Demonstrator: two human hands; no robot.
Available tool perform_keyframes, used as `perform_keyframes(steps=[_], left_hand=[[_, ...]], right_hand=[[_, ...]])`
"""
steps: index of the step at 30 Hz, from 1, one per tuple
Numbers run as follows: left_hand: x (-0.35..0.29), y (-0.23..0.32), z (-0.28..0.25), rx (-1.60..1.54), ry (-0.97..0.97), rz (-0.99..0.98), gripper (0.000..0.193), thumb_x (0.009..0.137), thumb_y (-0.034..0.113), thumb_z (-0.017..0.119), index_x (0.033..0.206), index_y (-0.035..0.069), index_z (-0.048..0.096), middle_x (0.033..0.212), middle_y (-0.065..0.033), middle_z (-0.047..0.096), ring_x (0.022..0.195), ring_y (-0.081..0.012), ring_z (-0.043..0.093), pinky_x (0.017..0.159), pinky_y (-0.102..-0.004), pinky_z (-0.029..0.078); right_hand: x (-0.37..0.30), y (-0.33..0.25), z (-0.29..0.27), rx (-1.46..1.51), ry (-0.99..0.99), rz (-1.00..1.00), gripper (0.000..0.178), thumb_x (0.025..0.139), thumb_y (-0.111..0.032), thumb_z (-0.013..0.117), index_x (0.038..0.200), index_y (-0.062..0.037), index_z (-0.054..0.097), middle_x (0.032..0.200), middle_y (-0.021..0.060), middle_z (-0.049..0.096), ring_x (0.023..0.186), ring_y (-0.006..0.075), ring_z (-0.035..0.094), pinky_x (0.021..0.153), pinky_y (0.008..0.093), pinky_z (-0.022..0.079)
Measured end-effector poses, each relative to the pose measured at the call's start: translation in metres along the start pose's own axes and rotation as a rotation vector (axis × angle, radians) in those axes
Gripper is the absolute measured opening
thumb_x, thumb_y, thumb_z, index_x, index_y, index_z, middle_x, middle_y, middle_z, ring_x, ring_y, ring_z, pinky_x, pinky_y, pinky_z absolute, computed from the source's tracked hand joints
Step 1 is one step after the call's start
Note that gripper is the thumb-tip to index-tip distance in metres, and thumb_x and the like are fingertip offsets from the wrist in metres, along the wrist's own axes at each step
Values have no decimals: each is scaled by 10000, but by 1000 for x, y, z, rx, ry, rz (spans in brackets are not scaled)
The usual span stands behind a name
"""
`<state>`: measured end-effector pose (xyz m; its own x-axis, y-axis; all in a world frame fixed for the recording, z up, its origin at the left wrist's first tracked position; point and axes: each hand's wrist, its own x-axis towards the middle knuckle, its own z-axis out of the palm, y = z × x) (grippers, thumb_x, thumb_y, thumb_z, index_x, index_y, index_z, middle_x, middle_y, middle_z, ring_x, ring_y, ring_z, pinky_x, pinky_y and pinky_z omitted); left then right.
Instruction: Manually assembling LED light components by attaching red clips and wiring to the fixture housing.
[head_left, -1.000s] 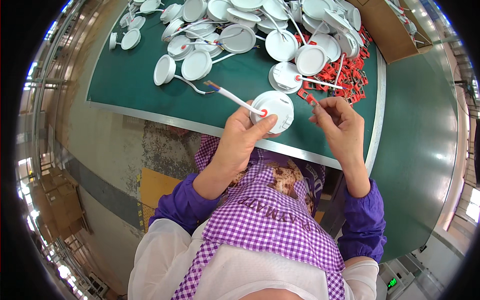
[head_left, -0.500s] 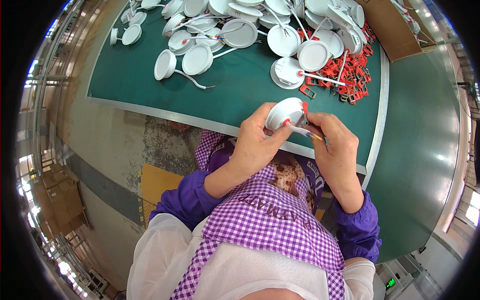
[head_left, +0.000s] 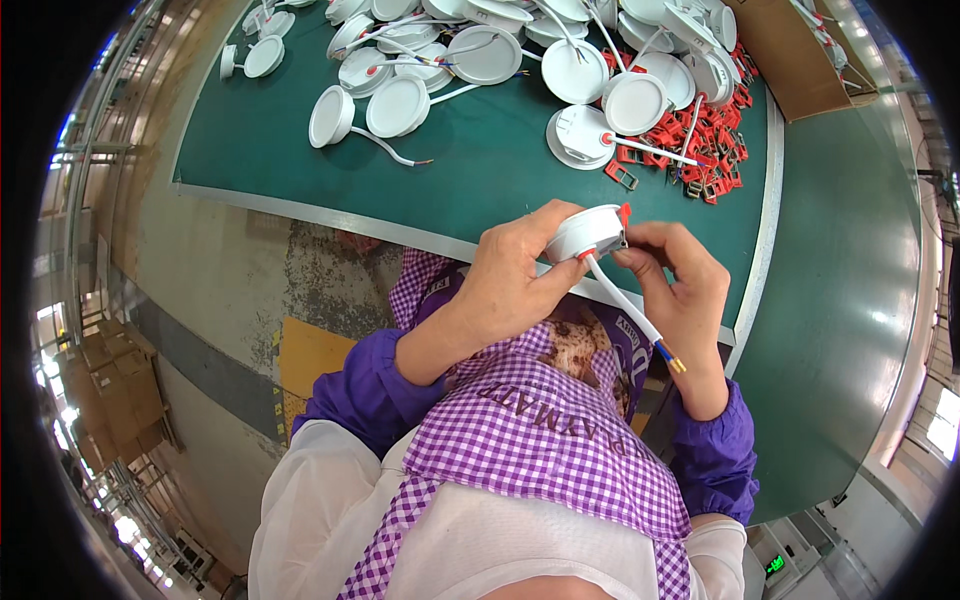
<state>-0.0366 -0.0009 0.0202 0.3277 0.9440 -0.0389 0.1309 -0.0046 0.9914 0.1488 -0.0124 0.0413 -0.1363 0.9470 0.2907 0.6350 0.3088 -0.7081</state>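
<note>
A round white downlight [head_left: 583, 236] is tilted just over the table's front edge. My left hand [head_left: 517, 268] is closed round its left side, thumb beneath. From a red grommet on the lamp a white cable [head_left: 625, 305] hangs down to the right, its end showing blue and yellow-brown wires. At the lamp's right side sits a red clip [head_left: 626, 217] with a metal part. The fingers of my right hand [head_left: 683, 273] pinch at this clip; their tips partly hide it.
Many white downlights [head_left: 484, 55] with cables are heaped at the back of the green table [head_left: 270, 140]. Right of them lies a pile of red clips [head_left: 715, 150]. A cardboard box [head_left: 805, 60] stands at the back right. Stacked cartons [head_left: 115, 390] are on the floor at left.
The downlight has shifted slightly right and turned in my left hand. Its cable now hangs down, free of my right fingers. My right hand has moved slightly right, still at the red clip.
</note>
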Motion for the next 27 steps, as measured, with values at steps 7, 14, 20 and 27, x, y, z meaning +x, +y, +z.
perform_keyframes(steps=[7,14,20,27], left_hand=[[-1,-5,-5,11,-88,38,293,842,-12,649,1130,-16,592,948,-53,633,886,-103,588,800,-264,480],[-3,-15,0,-196,-164,-113,258,876,31,656,1123,2,589,964,-20,617,888,-77,581,782,-247,487],[-9,-5,1,-103,-197,-83,326,858,50,683,1168,11,592,1000,-47,643,917,-93,598,821,-277,501],[-12,6,11,-40,-184,30,357,841,54,697,1186,38,605,1054,-97,675,963,-137,638,819,-301,512]], right_hand=[[-8,-3,1,83,-50,80,191,810,40,687,984,-4,621,882,128,659,763,262,677,652,327,526],[-12,6,-2,62,-78,-2,165,803,69,668,931,-16,611,848,123,625,724,276,641,634,332,512],[-8,-2,-16,432,-51,374,456,748,-20,780,1168,1,603,989,85,683,920,162,648,744,293,528],[-6,-5,-36,327,-306,391,597,700,-62,826,1246,-5,590,1006,114,697,947,192,665,800,325,538]])
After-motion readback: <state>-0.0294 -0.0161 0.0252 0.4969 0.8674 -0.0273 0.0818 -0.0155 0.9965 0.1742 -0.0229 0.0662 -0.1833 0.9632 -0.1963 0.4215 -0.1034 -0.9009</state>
